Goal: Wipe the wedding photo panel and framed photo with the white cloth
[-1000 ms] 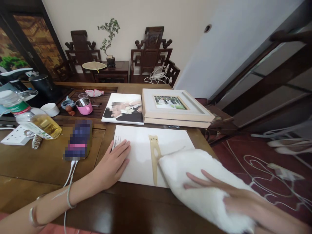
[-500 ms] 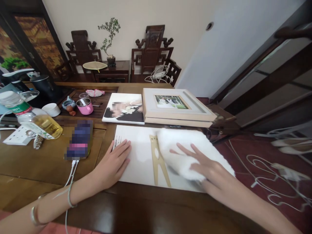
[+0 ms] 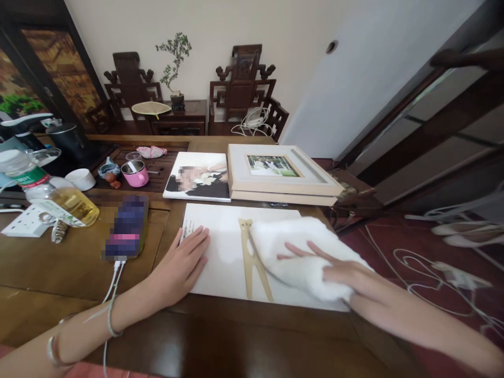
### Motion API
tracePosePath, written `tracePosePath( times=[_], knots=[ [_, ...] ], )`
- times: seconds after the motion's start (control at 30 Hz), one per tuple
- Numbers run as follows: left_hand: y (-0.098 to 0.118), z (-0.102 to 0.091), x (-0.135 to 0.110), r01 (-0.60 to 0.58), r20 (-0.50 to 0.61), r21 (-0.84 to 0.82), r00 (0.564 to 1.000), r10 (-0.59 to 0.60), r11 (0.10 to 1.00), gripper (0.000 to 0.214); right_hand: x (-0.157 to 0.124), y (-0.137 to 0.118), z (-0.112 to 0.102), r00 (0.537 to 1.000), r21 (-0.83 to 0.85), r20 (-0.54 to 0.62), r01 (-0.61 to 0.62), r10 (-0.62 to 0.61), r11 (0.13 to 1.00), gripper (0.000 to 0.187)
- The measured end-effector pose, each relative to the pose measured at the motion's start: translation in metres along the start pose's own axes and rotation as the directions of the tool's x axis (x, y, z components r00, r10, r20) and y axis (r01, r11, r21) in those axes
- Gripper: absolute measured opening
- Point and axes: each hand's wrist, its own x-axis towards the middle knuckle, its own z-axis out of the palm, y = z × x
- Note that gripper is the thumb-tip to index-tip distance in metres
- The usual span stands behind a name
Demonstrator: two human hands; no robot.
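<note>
A flat white panel [image 3: 220, 268] lies on the table in front of me, with a small printed label near its left edge. On the panel is a beige forked stand [image 3: 247, 257] with dark dots at its narrow top. My left hand [image 3: 189, 260] rests flat on the panel's left side, fingers stretched out. A fluffy white cloth [image 3: 275, 241] covers the right part of the panel and reaches beside the stand. My right hand [image 3: 338, 273] presses on this cloth, which is bunched around the fingers; part of the hand is hidden and slightly blurred.
Behind the panel lie a photo print [image 3: 197, 178] and stacked pale frames [image 3: 283, 191]. To the left are a charging phone [image 3: 128, 228], a power strip [image 3: 25, 220], a bottle [image 3: 74, 205] and a pink cup [image 3: 136, 174]. Cables [image 3: 425, 289] trail on the floor at right.
My right hand has slid the white cloth rightward and slightly toward me, uncovering some of the panel's far edge. My left hand stays in place on the panel.
</note>
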Motion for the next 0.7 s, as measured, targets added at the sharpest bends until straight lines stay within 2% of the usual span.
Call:
tracePosePath(
  times=[0.07, 0.13, 0.23, 0.37, 0.53, 0.6, 0.7],
  knots=[
    [0.000, 0.000, 0.000, -0.002, -0.003, 0.000, 1.000, 0.002, 1.000, 0.044, 0.029, 0.004, -0.002, 0.999, 0.027, 0.015, 0.040, -0.040, 0.999, 0.035],
    [0.000, 0.000, 0.000, -0.003, -0.004, -0.003, 1.000, 0.003, 1.000, 0.044, 0.052, 0.003, 0.002, 0.998, 0.024, -0.023, 0.065, -0.065, 0.998, 0.037],
    [0.000, 0.000, 0.000, -0.003, 0.003, 0.000, 1.000, 0.003, 1.000, 0.044, 0.064, -0.011, 0.013, 0.986, -0.032, -0.096, 0.134, -0.137, 0.990, 0.034],
    [0.000, -0.001, 0.000, 0.007, 0.027, 0.018, 1.000, -0.008, 1.000, 0.043, 0.040, -0.046, 0.024, 0.972, -0.010, -0.071, 0.223, -0.223, 0.975, 0.031],
    [0.000, 0.002, 0.000, 0.008, 0.005, -0.001, 1.000, -0.008, 1.000, 0.045, -0.001, -0.082, 0.026, 0.997, 0.121, 0.050, 0.057, -0.063, 0.991, 0.041],
    [0.000, 0.002, 0.000, 0.007, 0.009, 0.005, 1.000, -0.007, 1.000, 0.045, -0.005, -0.086, 0.024, 0.984, 0.113, 0.101, 0.134, -0.145, 0.985, 0.037],
    [0.000, 0.000, 0.001, 0.010, 0.018, 0.008, 1.000, -0.010, 1.000, 0.044, 0.010, -0.077, 0.018, 0.940, 0.046, 0.140, 0.308, -0.311, 0.950, 0.034]
  ],
)
